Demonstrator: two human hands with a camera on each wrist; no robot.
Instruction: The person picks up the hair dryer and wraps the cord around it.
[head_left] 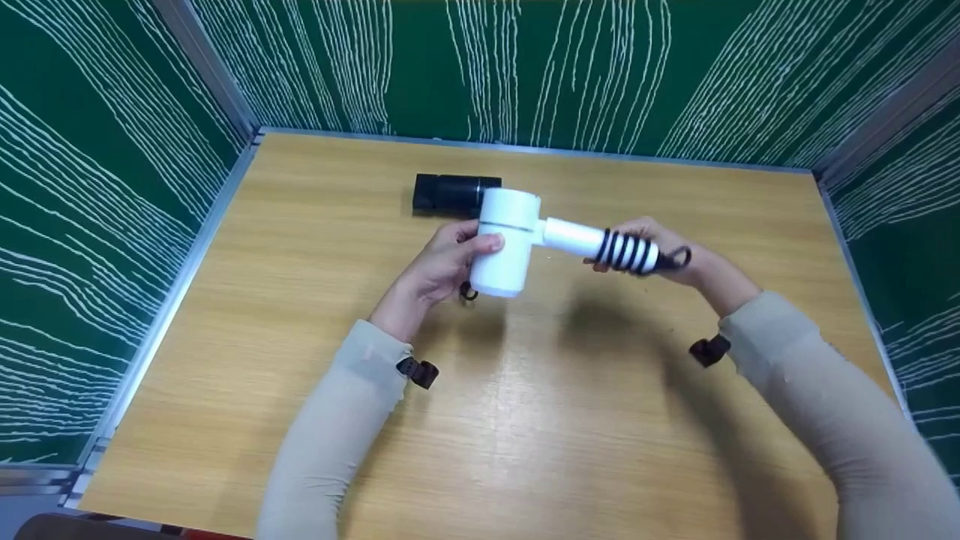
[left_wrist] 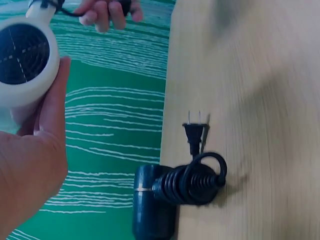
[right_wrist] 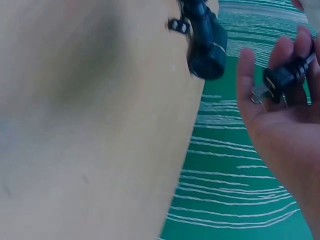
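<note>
A white hair dryer (head_left: 504, 255) is held above the table, its black cord wound round the handle. My left hand (head_left: 446, 262) grips its barrel, thumb across the near side. In the left wrist view its round dark grille (left_wrist: 22, 52) shows. My right hand (head_left: 652, 240) is behind the handle, partly hidden by it. In the right wrist view the black plug (right_wrist: 287, 77) lies across that hand's loosely bent fingers, with the palm uncovered. A black hair dryer (head_left: 454, 195) lies on the table beyond my left hand, its coiled cord (left_wrist: 185, 182) and two-pin plug (left_wrist: 194, 132) visible from the left wrist.
The wooden table (head_left: 315, 315) has a metal edging at its back and sides. Green panels (head_left: 427, 67) with white wavy lines stand along the back and both sides. A dark brown and red object (head_left: 97, 527) is partly visible at the lower left.
</note>
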